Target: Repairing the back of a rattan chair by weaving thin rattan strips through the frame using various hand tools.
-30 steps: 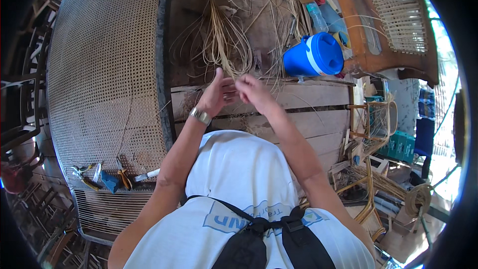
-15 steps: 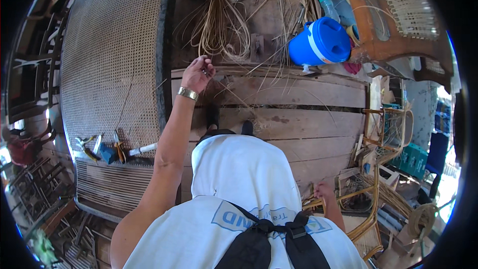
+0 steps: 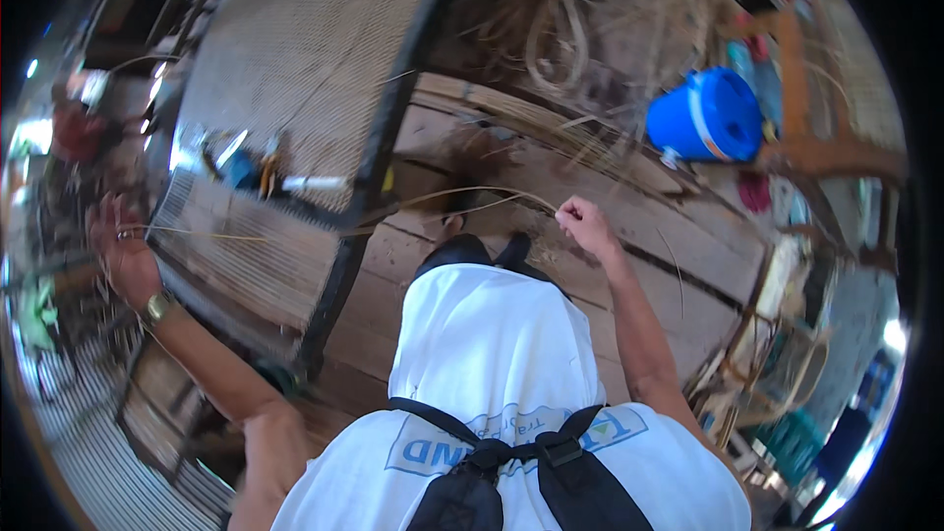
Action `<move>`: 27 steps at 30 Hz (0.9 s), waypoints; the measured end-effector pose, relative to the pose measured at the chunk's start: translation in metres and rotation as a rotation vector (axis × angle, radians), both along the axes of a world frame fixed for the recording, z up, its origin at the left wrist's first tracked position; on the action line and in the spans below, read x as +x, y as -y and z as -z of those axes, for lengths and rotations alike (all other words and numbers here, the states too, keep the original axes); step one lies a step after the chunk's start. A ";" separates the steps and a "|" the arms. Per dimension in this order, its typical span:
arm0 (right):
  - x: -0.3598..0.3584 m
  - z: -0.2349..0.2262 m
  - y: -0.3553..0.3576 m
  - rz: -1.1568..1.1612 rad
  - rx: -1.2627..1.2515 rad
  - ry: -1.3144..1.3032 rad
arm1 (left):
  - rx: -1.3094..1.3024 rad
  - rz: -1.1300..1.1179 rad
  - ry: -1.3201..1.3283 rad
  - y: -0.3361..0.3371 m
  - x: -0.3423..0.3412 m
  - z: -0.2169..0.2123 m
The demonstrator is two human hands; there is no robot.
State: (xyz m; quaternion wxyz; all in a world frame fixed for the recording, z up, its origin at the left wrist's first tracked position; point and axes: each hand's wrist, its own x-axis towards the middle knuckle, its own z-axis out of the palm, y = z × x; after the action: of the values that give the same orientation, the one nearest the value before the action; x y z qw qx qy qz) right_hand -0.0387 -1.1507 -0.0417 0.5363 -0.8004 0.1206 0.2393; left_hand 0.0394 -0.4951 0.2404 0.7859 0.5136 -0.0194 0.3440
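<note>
My right hand (image 3: 587, 221) is in front of my body, its thumb and fingers pinched on a thin, pale cane strand (image 3: 536, 199). From there the strand loops left and runs low past the dark frame edge towards my left hand (image 3: 123, 251). That hand is stretched far out to the left, beside the slatted part of the caned furniture, and is smeared by motion. The strand meets it near the thumb, and its fingers appear loosely bent round it. A ring and a metal watch (image 3: 157, 307) show on the left side.
A large woven cane panel (image 3: 305, 49) in a dark frame stands at the left, with pliers and other hand tools (image 3: 265, 172) on it. Loose cane coils (image 3: 560, 49) lie on the plank floor ahead. A blue water jug (image 3: 703, 116) and wooden chair frames (image 3: 831, 152) are at the right.
My left hand has swung from beside the cane coil out to the far left. My right hand has come up from the lower right and now pinches the strand. The view has turned.
</note>
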 end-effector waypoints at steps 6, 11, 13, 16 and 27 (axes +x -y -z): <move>0.062 -0.075 -0.120 -0.221 0.294 0.054 | 0.842 -0.204 -0.971 0.066 -0.147 0.045; 0.028 -0.102 -0.223 -0.190 0.751 -0.288 | 0.142 0.199 -0.860 0.219 -0.206 0.113; 0.012 -0.104 -0.247 -0.233 0.818 -0.436 | 0.126 0.193 -0.809 0.241 -0.208 0.138; -0.004 -0.114 -0.277 -0.307 0.840 -0.425 | 0.264 0.340 -0.745 0.234 -0.211 0.166; 0.031 -0.185 -0.437 -0.330 1.144 -0.453 | -0.185 0.302 -0.529 0.079 -0.241 0.059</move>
State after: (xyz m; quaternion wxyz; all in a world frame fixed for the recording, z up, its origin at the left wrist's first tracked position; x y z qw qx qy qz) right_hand -0.0079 -0.7138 0.1432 0.7962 -0.3252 -0.0407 0.5086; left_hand -0.2020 -0.5740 0.1811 0.8491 0.5030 0.1409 0.0781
